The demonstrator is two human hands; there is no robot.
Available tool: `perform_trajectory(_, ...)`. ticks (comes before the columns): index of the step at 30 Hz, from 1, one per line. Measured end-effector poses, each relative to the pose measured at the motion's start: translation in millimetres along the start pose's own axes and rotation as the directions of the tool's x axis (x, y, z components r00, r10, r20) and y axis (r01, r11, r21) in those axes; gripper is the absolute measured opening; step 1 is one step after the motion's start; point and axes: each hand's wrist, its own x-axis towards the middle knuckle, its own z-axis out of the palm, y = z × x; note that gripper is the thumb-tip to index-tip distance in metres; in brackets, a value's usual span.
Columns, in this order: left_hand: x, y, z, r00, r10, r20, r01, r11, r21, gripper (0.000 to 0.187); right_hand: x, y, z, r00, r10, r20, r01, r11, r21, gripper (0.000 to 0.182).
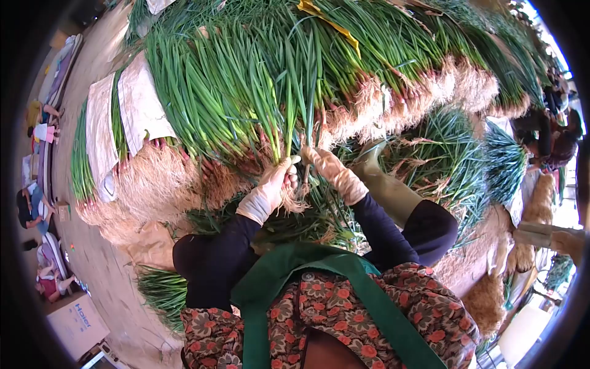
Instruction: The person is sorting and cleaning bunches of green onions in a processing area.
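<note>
Floral smock nearest; left hand pinches onion stalks; right hand alongside, grip unclear; carton reads "Haier".

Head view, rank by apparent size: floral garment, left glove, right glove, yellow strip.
Largest to smallest:
1. Floral garment, helped by being close to the camera
2. Left glove and right glove: too alike to rank
3. Yellow strip, thin

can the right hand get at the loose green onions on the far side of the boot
Probably, by going over: the boot stands between the right hand and the loose green onions, blocking a low, straight reach, but nothing seems to cover the pile itself.
</note>
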Motion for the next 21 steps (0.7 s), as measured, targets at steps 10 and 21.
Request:
perform_trajectory(10, -19, 3, 11, 0.678, -0.034, 0.734, 0.377, 0.873, -0.308, 0.027, 13, 30, 42, 0.944, 0.271, 0.188, -0.329, 0.822, 0.465, 0.023)
perform_trajectory(21, -28, 2, -6, 0.982, -0.059, 0.178, 0.066, 0.997, -0.037, 0.059, -37, 66, -7, 0.871, 0.145, -0.469, -0.361, 0.836, -0.414, 0.022)
